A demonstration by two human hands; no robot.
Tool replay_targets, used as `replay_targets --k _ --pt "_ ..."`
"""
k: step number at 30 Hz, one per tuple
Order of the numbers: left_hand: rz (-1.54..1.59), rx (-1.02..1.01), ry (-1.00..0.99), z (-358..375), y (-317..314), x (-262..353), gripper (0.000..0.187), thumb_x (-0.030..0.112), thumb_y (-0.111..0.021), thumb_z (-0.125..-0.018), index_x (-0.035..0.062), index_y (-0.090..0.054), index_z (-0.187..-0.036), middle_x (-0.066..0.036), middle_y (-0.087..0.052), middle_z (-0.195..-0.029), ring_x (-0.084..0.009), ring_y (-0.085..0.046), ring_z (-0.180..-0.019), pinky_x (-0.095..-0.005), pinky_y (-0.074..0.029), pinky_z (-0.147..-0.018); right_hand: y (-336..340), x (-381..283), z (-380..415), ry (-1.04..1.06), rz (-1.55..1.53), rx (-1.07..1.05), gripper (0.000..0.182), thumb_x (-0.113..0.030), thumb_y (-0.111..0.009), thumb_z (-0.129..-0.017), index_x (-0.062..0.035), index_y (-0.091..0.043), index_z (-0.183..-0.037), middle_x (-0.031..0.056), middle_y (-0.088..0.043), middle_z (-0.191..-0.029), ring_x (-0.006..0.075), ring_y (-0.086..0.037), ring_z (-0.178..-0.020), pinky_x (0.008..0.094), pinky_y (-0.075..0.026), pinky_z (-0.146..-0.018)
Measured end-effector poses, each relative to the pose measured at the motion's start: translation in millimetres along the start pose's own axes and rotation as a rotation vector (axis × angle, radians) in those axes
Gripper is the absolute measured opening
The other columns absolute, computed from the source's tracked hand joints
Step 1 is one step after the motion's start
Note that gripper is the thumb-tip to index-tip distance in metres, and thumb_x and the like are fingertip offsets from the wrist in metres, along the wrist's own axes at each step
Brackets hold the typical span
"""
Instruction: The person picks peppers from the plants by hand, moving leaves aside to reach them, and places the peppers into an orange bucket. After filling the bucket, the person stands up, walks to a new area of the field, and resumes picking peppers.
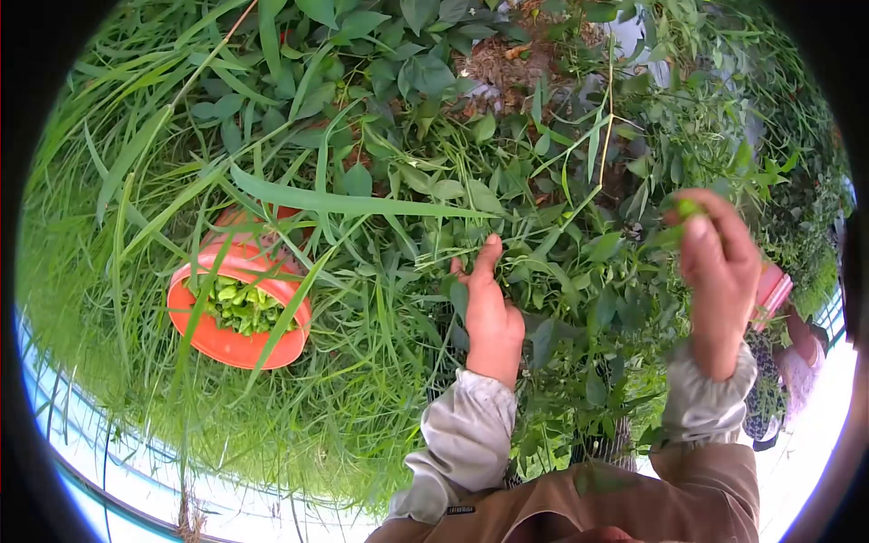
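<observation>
My right hand (721,262) is raised over the plants at the right, thumb and fingers closed on a small green pepper (689,208). Part of the pepper is covered by the fingers. Among the leaves near the middle is my left hand (490,317), its thumb pointing up and its fingers curled in. Leaves and stems of the leafy plants (552,271) hide most of those fingers and whatever they grip. To the left, an orange-red bucket (237,348) lies tilted in the grass with many green peppers (243,308) inside.
Tall grass (118,299) surrounds the bucket, and long blades cross in front of it. A thin bare stalk (608,118) stands above the plants. At the right edge are another person (801,366) and a pink-red container (770,294). Pale sheeting (625,41) shows at the top.
</observation>
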State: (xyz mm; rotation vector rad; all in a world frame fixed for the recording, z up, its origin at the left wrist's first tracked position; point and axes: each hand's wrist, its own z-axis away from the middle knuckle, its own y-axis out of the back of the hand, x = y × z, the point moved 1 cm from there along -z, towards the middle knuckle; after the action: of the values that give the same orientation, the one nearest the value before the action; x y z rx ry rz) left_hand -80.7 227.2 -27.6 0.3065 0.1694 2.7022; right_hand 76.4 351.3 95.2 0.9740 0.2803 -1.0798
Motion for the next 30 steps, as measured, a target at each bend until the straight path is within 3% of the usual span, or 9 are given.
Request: replay_targets --k 6,8,14,16,17,20,23,26,30 --pt "-0.137 -0.131 0.255 50.3 -34.9 25.7 0.059 0.022 -0.062 -0.087 0.0087 -0.031 -0.135 -0.009 -0.054 -0.115 -0.0210 -0.052 -0.103 -0.0385 -0.044 -0.093 -200.9 -51.4 83.5 0.264 -0.515 -1.079 0.034 -0.027 -0.053 -0.091 -0.0025 -0.052 -0.114 0.0158 -0.062 -0.096 0.0349 -0.063 -0.083 0.0448 -0.049 -0.077" --pt "-0.099 -0.210 0.273 48.3 -28.7 23.1 0.062 0.020 -0.063 -0.087 0.0098 -0.029 -0.138 -0.010 -0.052 -0.119 -0.0223 -0.051 -0.106 -0.0393 -0.044 -0.093 -241.7 -75.2 102.2 0.432 -0.258 -1.119 0.034 -0.018 -0.049 -0.093 0.0034 -0.047 -0.119 0.0222 -0.059 -0.097 0.0271 -0.064 -0.081 0.0409 -0.051 -0.073" --pt "-0.091 -0.170 0.054 31.2 -17.1 5.8 0.074 0.014 -0.066 -0.086 0.0133 -0.022 -0.145 -0.013 -0.047 -0.129 -0.0260 -0.050 -0.114 -0.0419 -0.046 -0.094 -157.2 -68.2 7.0 0.890 0.055 -0.584 0.015 -0.014 -0.054 -0.084 -0.0014 -0.061 -0.090 0.0133 -0.062 -0.087 0.0292 -0.062 -0.083 0.0379 -0.054 -0.069" --pt "-0.112 -0.106 -0.070 11.8 -8.9 0.1 0.078 0.012 -0.067 -0.085 0.0144 -0.020 -0.147 -0.014 -0.046 -0.133 -0.0272 -0.049 -0.117 -0.0427 -0.046 -0.095 -98.4 -20.3 -72.6 1.131 -0.025 0.043 0.017 -0.016 -0.061 -0.078 -0.0051 -0.065 -0.091 0.0131 -0.064 -0.089 0.0316 -0.063 -0.081 0.0400 -0.052 -0.069" --pt "-0.133 -0.074 -0.122 5.4 -4.9 -6.0 0.079 0.010 -0.068 -0.084 0.0127 -0.021 -0.146 -0.015 -0.044 -0.133 -0.0271 -0.050 -0.115 -0.0411 -0.047 -0.094 -58.0 0.8 -104.4 0.751 0.092 0.094 0.017 -0.009 -0.060 -0.084 -0.0044 -0.066 -0.100 0.0107 -0.066 -0.094 0.0266 -0.063 -0.087 0.0347 -0.052 -0.076" --pt "-0.223 -0.051 -0.241 16.1 -13.4 -13.4 0.076 0.013 -0.072 -0.082 0.0062 -0.026 -0.142 -0.017 -0.042 -0.133 -0.0275 -0.047 -0.115 -0.0412 -0.042 -0.097 49.9 109.1 -206.3 0.680 0.932 0.444 0.060 -0.040 -0.065 -0.084 -0.0051 -0.048 -0.130 0.0180 -0.059 -0.120 0.0362 -0.056 -0.110 0.0420 -0.045 -0.093" --pt "-0.758 -0.015 -0.659 10.3 -8.5 -23.0 0.077 0.016 -0.075 -0.080 0.0037 -0.029 -0.141 -0.020 -0.036 -0.135 -0.0281 -0.041 -0.120 -0.0431 -0.034 -0.102 99.0 186.4 -211.8 -0.201 0.808 -0.096 0.093 -0.063 -0.059 -0.080 -0.0031 -0.030 -0.144 0.0243 -0.046 -0.136 0.0376 -0.044 -0.127 0.0421 -0.036 -0.106" --pt "-1.255 -0.075 -1.122 33.9 -26.4 -15.0 0.084 0.017 -0.078 -0.076 0.0063 -0.030 -0.144 -0.024 -0.030 -0.137 -0.0318 -0.030 -0.122 -0.0450 -0.025 -0.103 74.7 204.5 -142.8 -0.255 0.669 -0.085 0.081 -0.058 -0.059 -0.083 0.0012 -0.042 -0.135 0.0302 -0.057 -0.119 0.0426 -0.057 -0.111 0.0429 -0.044 -0.097" --pt "-1.327 0.112 -1.588 56.4 -54.2 -31.0 0.070 0.011 -0.075 -0.073 0.0038 -0.044 -0.135 -0.026 -0.035 -0.131 -0.0382 -0.038 -0.115 -0.0475 -0.029 -0.100 -7.8 202.6 -61.3 0.224 0.599 0.233 0.044 -0.019 -0.059 -0.081 -0.0031 -0.054 -0.121 0.0174 -0.061 -0.089 0.0342 -0.061 -0.082 0.0422 -0.051 -0.071"
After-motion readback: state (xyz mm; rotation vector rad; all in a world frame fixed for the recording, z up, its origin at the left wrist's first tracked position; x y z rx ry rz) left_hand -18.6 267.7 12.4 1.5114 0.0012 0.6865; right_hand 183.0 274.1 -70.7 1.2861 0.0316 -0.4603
